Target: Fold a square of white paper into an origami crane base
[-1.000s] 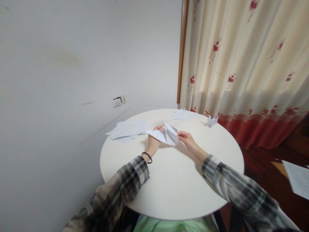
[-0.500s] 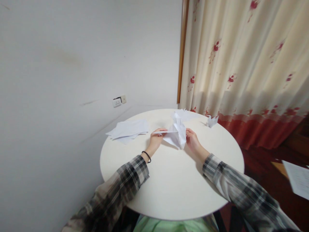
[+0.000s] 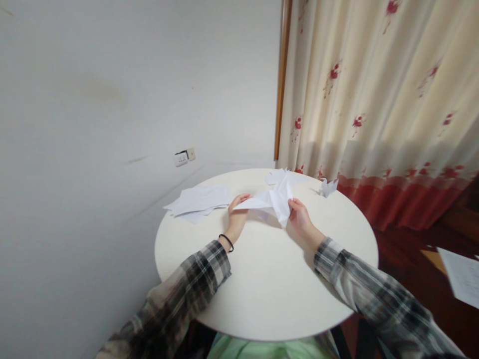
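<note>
Folded white paper (image 3: 275, 199) held just above the round table (image 3: 269, 294), far of centre, between both hands. Pinched at its long left tip by the left hand (image 3: 237, 213); gripped at the lower right corner by the right hand (image 3: 300, 219), fingers closed on it. Compared with a second ago, raised from a flatter lie and opened, one flap now standing toward the far edge. Loose sheets (image 3: 200, 199) at left, small folded scrap (image 3: 328, 187) far right.

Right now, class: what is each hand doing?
Left hand: closed on the folded white paper.
Right hand: closed on the same paper.
</note>
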